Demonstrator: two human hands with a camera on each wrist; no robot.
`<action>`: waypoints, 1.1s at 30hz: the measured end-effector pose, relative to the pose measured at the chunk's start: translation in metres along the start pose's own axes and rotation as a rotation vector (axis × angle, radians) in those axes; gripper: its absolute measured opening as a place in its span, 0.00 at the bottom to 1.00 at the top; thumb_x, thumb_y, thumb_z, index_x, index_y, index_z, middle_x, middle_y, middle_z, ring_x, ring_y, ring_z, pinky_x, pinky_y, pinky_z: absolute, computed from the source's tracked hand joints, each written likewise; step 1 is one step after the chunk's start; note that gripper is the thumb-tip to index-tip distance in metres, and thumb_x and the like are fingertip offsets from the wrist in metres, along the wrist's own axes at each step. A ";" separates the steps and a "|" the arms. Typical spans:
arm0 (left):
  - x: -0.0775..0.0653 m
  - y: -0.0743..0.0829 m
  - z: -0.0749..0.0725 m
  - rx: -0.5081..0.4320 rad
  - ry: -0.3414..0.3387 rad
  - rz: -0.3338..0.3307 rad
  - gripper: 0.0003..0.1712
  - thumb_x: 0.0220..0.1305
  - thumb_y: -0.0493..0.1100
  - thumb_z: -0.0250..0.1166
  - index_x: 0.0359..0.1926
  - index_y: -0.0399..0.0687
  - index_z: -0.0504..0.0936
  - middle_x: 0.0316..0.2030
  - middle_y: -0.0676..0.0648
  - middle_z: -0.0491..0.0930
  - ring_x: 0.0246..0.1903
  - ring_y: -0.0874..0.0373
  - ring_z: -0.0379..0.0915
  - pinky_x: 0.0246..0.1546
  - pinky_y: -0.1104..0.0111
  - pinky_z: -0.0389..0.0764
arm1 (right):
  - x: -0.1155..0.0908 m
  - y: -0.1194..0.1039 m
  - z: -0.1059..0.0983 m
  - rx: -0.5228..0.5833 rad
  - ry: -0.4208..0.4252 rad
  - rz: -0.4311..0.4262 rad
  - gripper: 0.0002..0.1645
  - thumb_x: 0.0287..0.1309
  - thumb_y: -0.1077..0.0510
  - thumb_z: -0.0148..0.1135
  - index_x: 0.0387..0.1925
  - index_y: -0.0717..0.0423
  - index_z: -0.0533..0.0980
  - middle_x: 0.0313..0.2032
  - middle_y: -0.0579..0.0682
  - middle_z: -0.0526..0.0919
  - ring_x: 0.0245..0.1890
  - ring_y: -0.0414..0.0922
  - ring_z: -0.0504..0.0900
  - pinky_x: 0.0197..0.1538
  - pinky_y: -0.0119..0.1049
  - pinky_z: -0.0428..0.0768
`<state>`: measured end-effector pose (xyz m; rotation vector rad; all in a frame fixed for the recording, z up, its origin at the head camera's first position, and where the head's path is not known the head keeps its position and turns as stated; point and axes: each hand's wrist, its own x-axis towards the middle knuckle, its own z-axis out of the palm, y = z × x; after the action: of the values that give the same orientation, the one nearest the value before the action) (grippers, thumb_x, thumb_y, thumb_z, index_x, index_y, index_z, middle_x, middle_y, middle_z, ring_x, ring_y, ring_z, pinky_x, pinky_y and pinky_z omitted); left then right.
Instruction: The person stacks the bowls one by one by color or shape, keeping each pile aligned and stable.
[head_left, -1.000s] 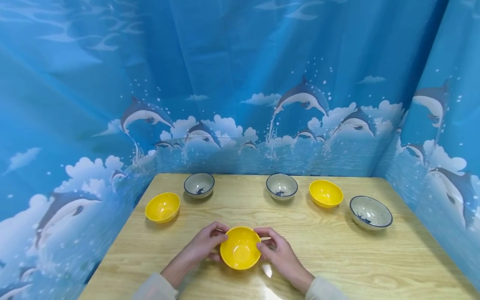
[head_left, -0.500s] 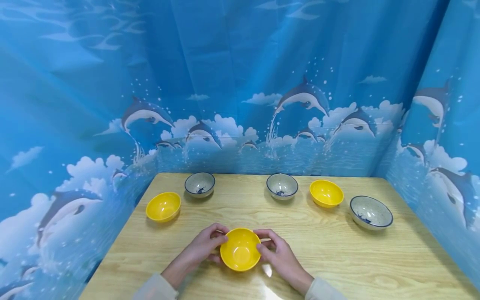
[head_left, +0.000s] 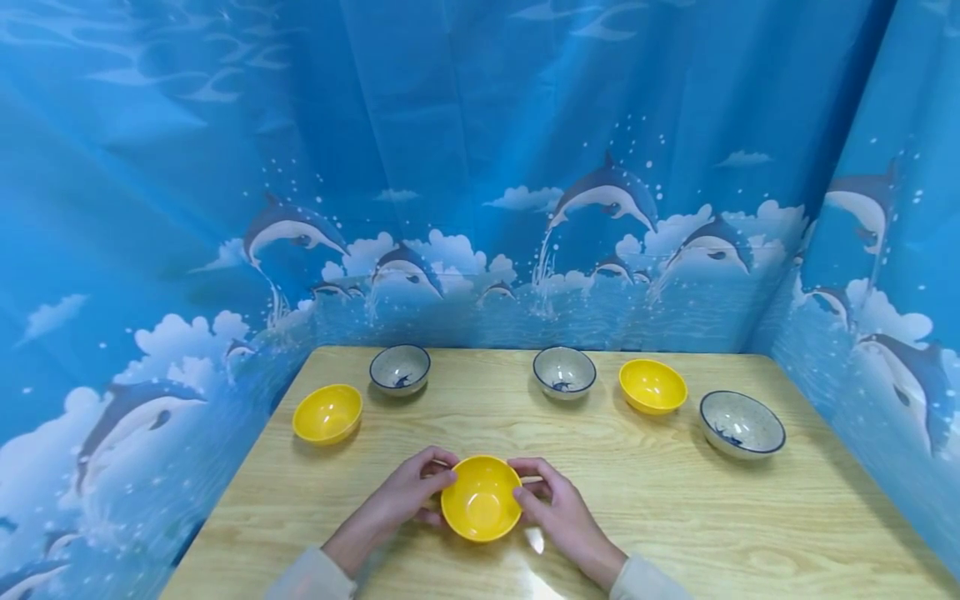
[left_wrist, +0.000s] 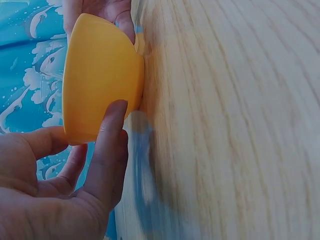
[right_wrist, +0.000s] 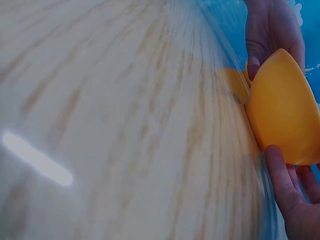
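A yellow bowl [head_left: 482,500] is upright near the front middle of the wooden table, its open side up and its inside bare. My left hand [head_left: 408,490] holds its left side, thumb near the rim and fingers along the outer wall. On the opposite side my right hand [head_left: 561,510] grips it the same way. In the left wrist view the base of the yellow bowl [left_wrist: 102,80] meets or nearly meets the tabletop. The right wrist view shows the fingers [right_wrist: 280,170] of my right hand low on the bowl's wall.
Farther back on the table [head_left: 465,400] stand a yellow bowl [head_left: 327,415] and a grey bowl [head_left: 400,371] at left. To the right are a grey bowl [head_left: 564,373], a yellow bowl [head_left: 652,387] and a larger grey bowl [head_left: 742,425]. A blue dolphin curtain [head_left: 465,167] hangs behind.
Both hands keep their hold on the yellow bowl, which has barely shifted. The other bowls stay where they were.
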<state>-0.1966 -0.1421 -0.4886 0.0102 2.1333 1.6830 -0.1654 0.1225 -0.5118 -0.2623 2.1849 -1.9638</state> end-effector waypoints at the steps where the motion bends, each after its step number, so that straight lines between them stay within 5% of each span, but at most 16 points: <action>1: 0.000 0.000 0.000 0.004 0.000 0.001 0.21 0.78 0.44 0.66 0.66 0.42 0.77 0.57 0.39 0.81 0.48 0.51 0.83 0.36 0.59 0.94 | 0.000 0.000 0.000 -0.001 0.002 0.000 0.28 0.75 0.58 0.66 0.72 0.59 0.74 0.70 0.63 0.78 0.59 0.53 0.85 0.48 0.35 0.92; 11: 0.000 0.000 -0.009 0.021 0.024 0.026 0.21 0.80 0.44 0.65 0.67 0.40 0.77 0.58 0.38 0.81 0.51 0.50 0.83 0.41 0.58 0.95 | 0.000 0.001 0.002 -0.012 0.014 0.004 0.28 0.76 0.57 0.66 0.72 0.59 0.74 0.69 0.61 0.79 0.59 0.51 0.84 0.48 0.33 0.91; 24: -0.001 0.019 -0.040 0.205 0.222 0.038 0.17 0.83 0.45 0.62 0.67 0.48 0.80 0.61 0.43 0.81 0.51 0.50 0.82 0.45 0.60 0.94 | 0.000 0.003 0.004 -0.010 0.011 0.008 0.28 0.77 0.57 0.65 0.73 0.58 0.74 0.70 0.61 0.78 0.60 0.53 0.84 0.49 0.34 0.92; 33: 0.000 0.029 -0.067 0.328 0.297 0.068 0.19 0.84 0.43 0.60 0.69 0.46 0.77 0.65 0.42 0.80 0.58 0.48 0.80 0.53 0.60 0.92 | 0.002 0.003 0.004 -0.027 0.020 -0.006 0.27 0.76 0.58 0.65 0.72 0.59 0.74 0.69 0.62 0.78 0.60 0.54 0.84 0.49 0.34 0.92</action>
<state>-0.2254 -0.1964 -0.4494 -0.0768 2.6393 1.4224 -0.1661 0.1183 -0.5148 -0.2543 2.2272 -1.9494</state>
